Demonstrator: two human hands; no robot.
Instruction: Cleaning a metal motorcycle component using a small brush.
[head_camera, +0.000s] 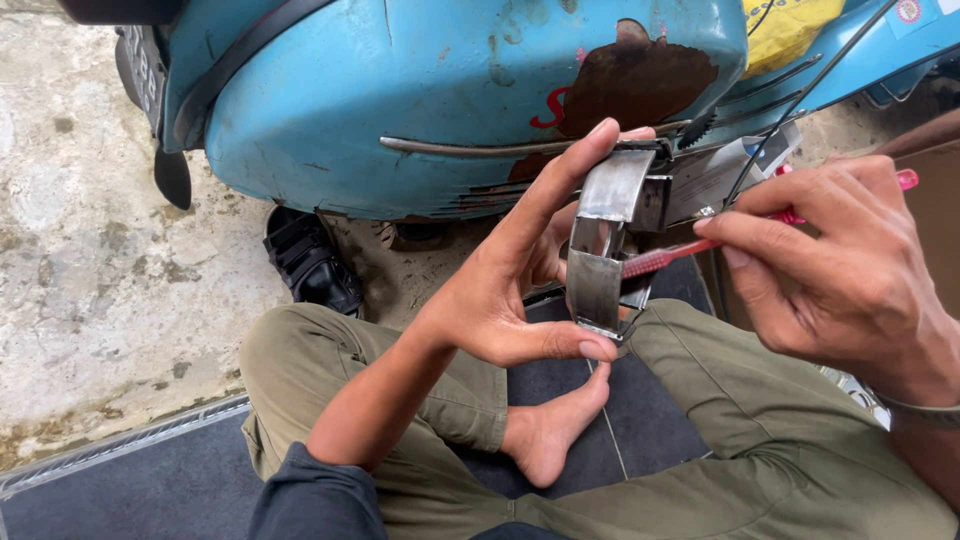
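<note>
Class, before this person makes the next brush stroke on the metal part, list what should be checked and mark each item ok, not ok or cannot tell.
1. Left hand pinches the metal part at top and bottom: ok.
2. Right hand grips the red toothbrush: ok.
3. Bristles reach the part's edge: ok.
4. Part held away from the blue scooter: ok.
5. Bare foot out of the brush's path: ok.
6. Dirt left on the part's hidden side: cannot tell.
</note>
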